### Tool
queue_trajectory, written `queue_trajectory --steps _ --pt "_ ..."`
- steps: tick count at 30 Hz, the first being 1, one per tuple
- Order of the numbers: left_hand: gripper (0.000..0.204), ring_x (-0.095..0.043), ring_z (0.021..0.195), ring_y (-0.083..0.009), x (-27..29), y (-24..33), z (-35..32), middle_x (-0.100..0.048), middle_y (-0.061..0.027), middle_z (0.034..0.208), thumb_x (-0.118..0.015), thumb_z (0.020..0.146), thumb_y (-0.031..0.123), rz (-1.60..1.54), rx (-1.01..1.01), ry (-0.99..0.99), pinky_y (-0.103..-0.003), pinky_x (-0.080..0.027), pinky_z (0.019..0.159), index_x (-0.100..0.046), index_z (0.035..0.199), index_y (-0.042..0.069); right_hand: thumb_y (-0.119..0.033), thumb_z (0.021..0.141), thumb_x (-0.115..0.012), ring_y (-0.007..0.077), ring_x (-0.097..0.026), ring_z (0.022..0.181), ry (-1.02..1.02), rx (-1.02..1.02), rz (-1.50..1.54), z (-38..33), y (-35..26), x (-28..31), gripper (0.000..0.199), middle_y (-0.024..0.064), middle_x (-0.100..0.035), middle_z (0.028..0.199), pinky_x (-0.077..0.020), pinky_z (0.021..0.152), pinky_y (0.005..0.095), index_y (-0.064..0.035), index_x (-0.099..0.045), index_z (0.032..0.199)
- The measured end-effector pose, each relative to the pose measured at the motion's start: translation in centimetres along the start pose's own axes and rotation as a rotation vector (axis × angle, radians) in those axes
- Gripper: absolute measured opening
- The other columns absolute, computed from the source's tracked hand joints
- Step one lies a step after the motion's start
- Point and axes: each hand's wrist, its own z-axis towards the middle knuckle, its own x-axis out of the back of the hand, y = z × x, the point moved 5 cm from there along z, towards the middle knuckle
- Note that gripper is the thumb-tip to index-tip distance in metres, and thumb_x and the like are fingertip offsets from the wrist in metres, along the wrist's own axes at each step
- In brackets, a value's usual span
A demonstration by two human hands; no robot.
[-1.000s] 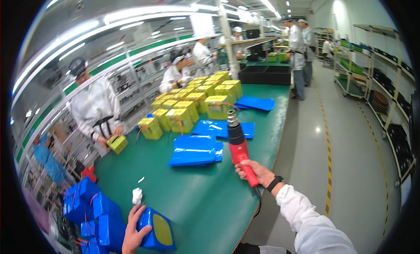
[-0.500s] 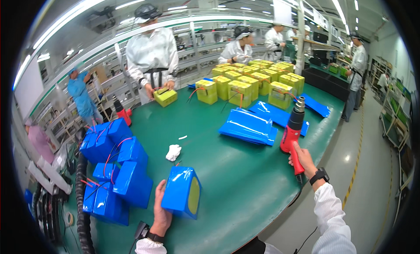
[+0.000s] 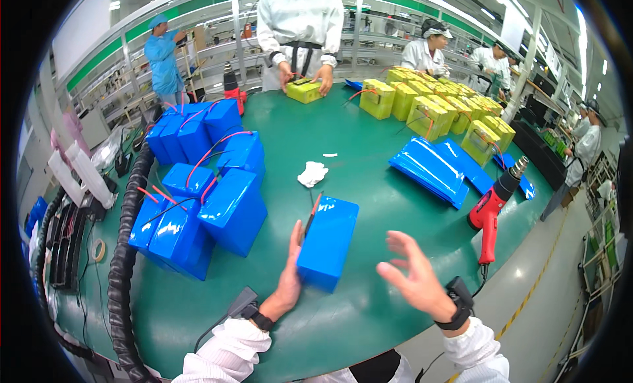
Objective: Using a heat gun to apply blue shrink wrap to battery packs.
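A blue shrink-wrapped battery pack (image 3: 328, 243) with red and black leads sits tilted in front of me. My left hand (image 3: 287, 281) holds it from the left side, part of its fingers hidden against the wrap. To the right of the pack, my right hand (image 3: 417, 277) is open in the air, fingers spread, holding nothing. A red heat gun (image 3: 488, 218) stands on the table beyond it, nozzle upward, cord trailing over the edge. Beyond the pack lies a crumpled white wad (image 3: 312, 174).
Several blue packs (image 3: 234, 208) crowd the left beside a black corrugated hose (image 3: 123, 284). Flat blue sleeves (image 3: 432, 171) lie at right, before rows of yellow packs (image 3: 432, 114). Across the green table (image 3: 369, 340), a co-worker handles a yellow pack (image 3: 304, 91) near another heat gun (image 3: 233, 89).
My right hand has let go of the heat gun, which now stands on the table, and has come toward the pack. The pack has turned in my left hand. The view has swung left.
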Motion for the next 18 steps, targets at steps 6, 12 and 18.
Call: queue_trajectory --steps 6,12,18 --pt "0.107 -0.017 0.150 -0.0300 -5.3 0.0 -3.2 -0.006 -0.0142 0.161 -0.072 0.093 0.024 -0.045 -0.076 0.022 -0.046 -0.022 0.122 0.011 0.158 0.009 -0.045 0.085 -0.076 0.0415 -0.047 0.135 -0.031 0.037 -0.044 3.8 -3.3 -3.5 0.095 0.0307 -0.043 0.147 -0.0432 0.107 0.0468 0.0086 -0.029 0.149" --pt "0.104 -0.033 0.136 -0.0324 -3.8 -0.7 -3.5 -0.019 -0.0199 0.146 -0.080 0.083 0.014 0.278 -0.039 0.264 -0.051 -0.036 0.115 -0.005 0.155 0.011 -0.041 0.078 -0.080 0.0391 -0.061 0.120 -0.135 0.206 -0.681 4.3 -5.5 -3.7 0.098 0.0330 -0.054 0.135 -0.0499 0.098 0.0424 0.0094 -0.032 0.147" --pt "0.068 -0.040 0.131 -0.0321 -1.7 -2.1 -3.0 -0.027 -0.0219 0.144 -0.056 0.098 0.015 0.281 -0.058 0.379 -0.043 -0.038 0.110 -0.017 0.153 0.007 -0.030 0.078 -0.080 0.0353 -0.066 0.113 -0.070 0.254 -0.514 4.3 -4.0 -3.2 0.093 0.0295 -0.062 0.126 -0.0505 0.097 0.0396 0.0092 -0.034 0.148"
